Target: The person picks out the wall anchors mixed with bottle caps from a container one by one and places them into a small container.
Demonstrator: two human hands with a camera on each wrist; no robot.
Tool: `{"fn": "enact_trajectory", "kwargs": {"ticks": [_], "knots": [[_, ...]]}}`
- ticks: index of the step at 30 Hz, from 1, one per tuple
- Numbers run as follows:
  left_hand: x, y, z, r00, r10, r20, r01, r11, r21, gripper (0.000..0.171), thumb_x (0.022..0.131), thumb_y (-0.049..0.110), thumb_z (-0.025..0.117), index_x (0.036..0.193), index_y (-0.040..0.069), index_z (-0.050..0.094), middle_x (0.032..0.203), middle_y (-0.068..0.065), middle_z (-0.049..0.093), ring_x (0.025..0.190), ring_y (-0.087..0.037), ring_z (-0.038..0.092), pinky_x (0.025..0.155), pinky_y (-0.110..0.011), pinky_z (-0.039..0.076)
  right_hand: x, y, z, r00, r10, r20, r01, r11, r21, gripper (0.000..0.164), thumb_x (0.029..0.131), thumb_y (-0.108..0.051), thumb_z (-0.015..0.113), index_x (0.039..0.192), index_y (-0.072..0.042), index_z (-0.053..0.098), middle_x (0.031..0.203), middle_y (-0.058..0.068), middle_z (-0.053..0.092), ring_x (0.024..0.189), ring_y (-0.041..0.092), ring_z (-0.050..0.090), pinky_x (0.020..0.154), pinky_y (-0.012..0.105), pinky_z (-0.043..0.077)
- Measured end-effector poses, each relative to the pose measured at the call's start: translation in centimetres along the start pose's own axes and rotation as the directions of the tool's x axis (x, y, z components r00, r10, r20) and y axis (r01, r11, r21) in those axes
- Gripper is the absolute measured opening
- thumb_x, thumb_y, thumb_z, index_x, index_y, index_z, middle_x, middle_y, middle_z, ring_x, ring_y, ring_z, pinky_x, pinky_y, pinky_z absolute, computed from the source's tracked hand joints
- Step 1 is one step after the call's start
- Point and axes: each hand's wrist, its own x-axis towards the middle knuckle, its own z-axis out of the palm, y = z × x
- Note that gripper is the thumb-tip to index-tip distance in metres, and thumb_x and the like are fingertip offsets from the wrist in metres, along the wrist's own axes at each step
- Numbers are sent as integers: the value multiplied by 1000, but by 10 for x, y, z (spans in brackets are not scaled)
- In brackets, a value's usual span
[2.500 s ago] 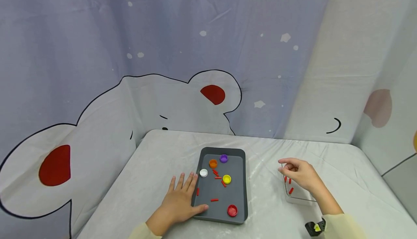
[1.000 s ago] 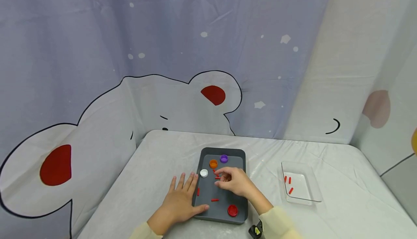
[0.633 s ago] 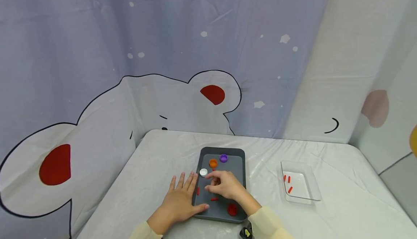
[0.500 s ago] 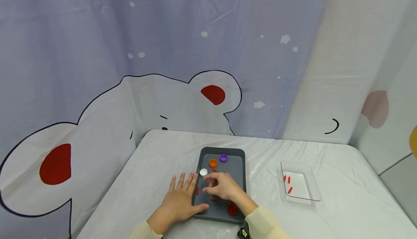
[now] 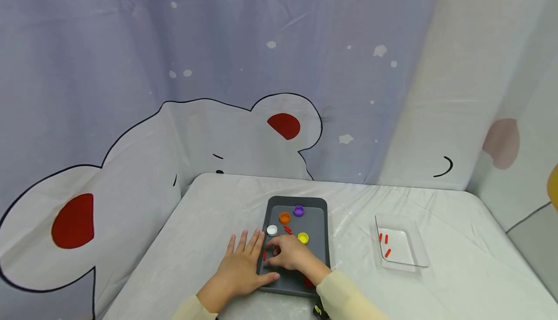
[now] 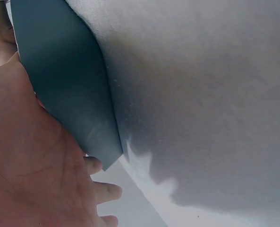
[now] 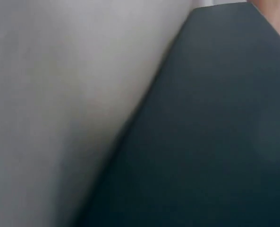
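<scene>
My left hand (image 5: 239,271) lies with its fingers spread at the left edge of a grey tray (image 5: 320,257), thumb over the near corner. In the left wrist view its palm (image 6: 31,156) is beside the tray wall (image 6: 69,71). Over the tray's left part, my right hand (image 5: 287,253) has its thumb and index finger bent and apart, close to a small red stick (image 5: 264,255) by the left wall. Another red piece (image 5: 288,230) lies beyond the hand. The right wrist view shows mostly the tray's outer wall (image 7: 201,118); the right fingertips are outside it.
Orange (image 5: 285,218), purple (image 5: 298,211), white (image 5: 272,230) and yellow caps (image 5: 302,238) sit in the tray. A red cap (image 5: 308,282) is partly hidden by the right wrist. A clear box (image 5: 407,242) with red sticks (image 5: 388,252) stands at right.
My right hand has come left from the clear box to the tray, then moved further toward its left wall, uncovering the yellow cap. My left hand has stayed in place.
</scene>
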Motion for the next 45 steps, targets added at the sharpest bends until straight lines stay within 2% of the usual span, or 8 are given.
{"fn": "enact_trajectory", "kwargs": {"ticks": [8,13,20,23,27,32,37,45], "knots": [[-2,2,-3,1000,2,-10,-2,1000,-7,111,85,84,48,160,5,27,166,-14,26,152,-44,18,120,-64,6,4,-7,6,998,50,-45,-54,992,-110,39,72,-33,92,101,-15,74,66,-11,54,60,5,49,57,23,43],[-3,3,-5,1000,-4,-13,4,1000,-10,111,85,83,49,160,4,28,166,-15,26,152,-44,18,120,-64,6,4,-9,10,994,69,-82,-80,987,-141,39,69,-37,93,96,-18,72,66,-11,52,61,6,48,57,24,42],[-4,4,-4,1000,-6,-20,6,1000,-3,111,85,83,50,159,4,29,166,-17,26,152,-44,19,120,-65,8,5,-10,13,992,94,-86,-107,981,-164,35,71,-40,92,91,-22,70,69,-10,56,62,8,51,58,27,44],[-4,4,-4,1000,-8,-19,8,1000,0,111,85,83,49,159,4,29,166,-16,26,152,-44,19,120,-65,8,6,-11,12,991,102,-87,-117,975,-190,31,74,-40,90,91,-23,71,77,-8,64,66,10,55,63,30,49],[-3,4,-4,1000,-9,-19,9,1000,5,111,85,83,49,160,5,29,166,-16,26,152,-44,19,120,-65,8,7,-12,12,991,108,-81,-123,971,-206,24,79,-36,87,92,-23,72,78,-8,64,66,10,55,65,31,50],[-3,4,-3,1000,-8,-5,8,1000,13,111,85,83,48,160,5,28,166,-16,24,153,-44,17,120,-65,8,6,-9,11,993,93,-76,-105,980,-172,21,79,-29,86,92,-20,72,70,-10,56,61,8,49,59,27,44],[-2,3,-3,1000,-16,7,16,1000,23,111,85,84,48,160,5,26,167,-16,23,153,-44,16,120,-65,7,1,-7,5,995,54,-81,-60,996,-66,20,78,-21,85,91,-15,71,64,-11,55,57,5,48,56,23,42],[-1,0,-1,1000,-15,5,15,999,28,113,84,86,46,161,6,24,167,-16,22,153,-44,16,120,-65,7,-21,-5,-23,995,12,-103,-5,997,71,16,83,-17,82,93,-14,70,64,-11,57,52,3,49,51,22,42]]}}
